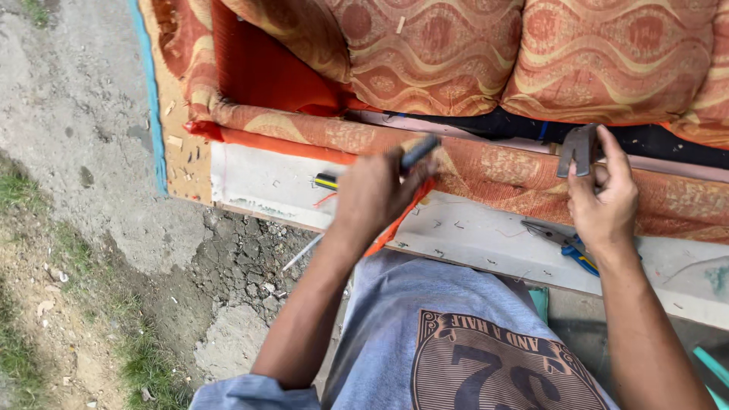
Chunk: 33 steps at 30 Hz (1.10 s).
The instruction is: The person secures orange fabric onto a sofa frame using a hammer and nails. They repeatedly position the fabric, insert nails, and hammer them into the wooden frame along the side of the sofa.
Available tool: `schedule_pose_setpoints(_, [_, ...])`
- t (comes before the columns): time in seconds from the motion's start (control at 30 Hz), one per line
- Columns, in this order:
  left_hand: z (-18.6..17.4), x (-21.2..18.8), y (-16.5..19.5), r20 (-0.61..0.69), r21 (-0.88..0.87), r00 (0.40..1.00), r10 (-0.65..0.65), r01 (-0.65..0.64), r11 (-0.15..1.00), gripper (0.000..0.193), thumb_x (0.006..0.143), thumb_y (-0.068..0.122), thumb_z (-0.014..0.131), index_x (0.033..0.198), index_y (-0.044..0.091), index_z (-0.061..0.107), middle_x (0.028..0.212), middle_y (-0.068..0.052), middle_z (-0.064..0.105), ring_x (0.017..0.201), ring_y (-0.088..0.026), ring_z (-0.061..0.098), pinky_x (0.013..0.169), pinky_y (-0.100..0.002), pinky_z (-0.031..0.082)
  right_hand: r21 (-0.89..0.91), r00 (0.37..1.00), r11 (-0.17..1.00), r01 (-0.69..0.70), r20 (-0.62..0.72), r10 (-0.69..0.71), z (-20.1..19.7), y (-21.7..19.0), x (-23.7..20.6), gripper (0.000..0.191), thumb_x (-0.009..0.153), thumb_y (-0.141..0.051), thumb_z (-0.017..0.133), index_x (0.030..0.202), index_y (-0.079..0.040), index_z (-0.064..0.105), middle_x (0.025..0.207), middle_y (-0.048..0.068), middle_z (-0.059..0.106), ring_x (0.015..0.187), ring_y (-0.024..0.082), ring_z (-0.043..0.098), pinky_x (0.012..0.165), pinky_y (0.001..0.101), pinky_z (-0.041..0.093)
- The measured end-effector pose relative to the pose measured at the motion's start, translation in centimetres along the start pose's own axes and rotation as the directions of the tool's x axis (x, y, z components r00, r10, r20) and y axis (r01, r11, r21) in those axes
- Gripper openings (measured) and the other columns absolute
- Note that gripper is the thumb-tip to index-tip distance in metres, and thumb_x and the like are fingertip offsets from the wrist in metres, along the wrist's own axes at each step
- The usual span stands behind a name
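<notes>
My left hand [373, 196] is closed around a tool with a dark handle [420, 152] that sticks out above my fingers; it is blurred. A yellow and black tool part [326, 181] shows just left of that hand. My right hand [604, 199] grips a grey metal hammer head [579, 149] against the orange patterned fabric [501, 163] of an upturned sofa. Both hands are over the sofa's white wooden frame rail [258, 182]. A loose orange fabric edge [395, 224] hangs below my left hand.
Pliers with blue handles [566, 241] lie on the rail near my right wrist. A thin metal rod [302, 252] pokes out beside my left forearm. Patterned cushions [531, 53] fill the top. Cracked concrete ground [91, 114] and grass [23, 334] lie to the left.
</notes>
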<state>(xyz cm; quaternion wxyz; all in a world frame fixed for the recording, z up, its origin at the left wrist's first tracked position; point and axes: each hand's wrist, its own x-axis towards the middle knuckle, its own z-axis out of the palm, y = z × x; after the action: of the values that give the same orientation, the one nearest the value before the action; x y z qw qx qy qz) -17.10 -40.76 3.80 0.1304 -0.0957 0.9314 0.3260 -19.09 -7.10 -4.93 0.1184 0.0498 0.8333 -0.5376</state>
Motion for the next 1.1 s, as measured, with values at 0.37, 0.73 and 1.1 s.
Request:
schedule_pose_setpoints(0.37, [11.4, -3.9, -6.8, -0.009, -0.043, 1.000, 0.024, -0.025, 0.999, 0.020, 0.092, 0.032, 0.066, 0.089, 0.012, 0.067, 0.068, -0.016, 0.069, 0.063, -0.038, 0.068, 0.060, -0.052, 0.053, -0.019, 1.000, 1.000, -0.017, -0.013, 0.017, 0.5, 0.4, -0.6, 0.064, 0.113, -0.006, 0.061, 0.171, -0.007, 0.034, 0.088, 0.003, 0.061, 0.063, 0.005, 0.050, 0.051, 0.0240, 0.040])
schedule_pose_setpoints(0.73, [10.0, -6.1, -10.6, -0.019, -0.077, 0.996, -0.082, 0.080, 0.994, 0.021, 0.093, 0.033, 0.066, 0.089, 0.012, 0.064, 0.069, -0.018, 0.068, 0.065, -0.041, 0.067, 0.061, -0.053, 0.051, -0.159, 1.000, 0.987, 0.029, -0.003, -0.029, 0.5, 0.1, -0.5, 0.059, 0.115, -0.005, 0.061, 0.168, -0.006, 0.035, 0.090, 0.003, 0.064, 0.066, 0.005, 0.052, 0.055, 0.0245, 0.042])
schedule_pose_setpoints(1.1, [1.3, -6.4, -8.5, -0.040, -0.714, 0.951, -0.306, 0.187, 0.675, 0.029, 0.100, 0.036, 0.065, 0.103, 0.007, 0.062, 0.066, -0.005, 0.056, 0.059, -0.018, 0.053, 0.055, -0.036, 0.040, -0.038, 1.000, 0.999, -0.026, 0.005, 0.026, 0.7, 0.6, -0.6, 0.057, 0.117, -0.005, 0.057, 0.168, -0.007, 0.031, 0.087, 0.003, 0.063, 0.066, 0.005, 0.050, 0.052, 0.0241, 0.040])
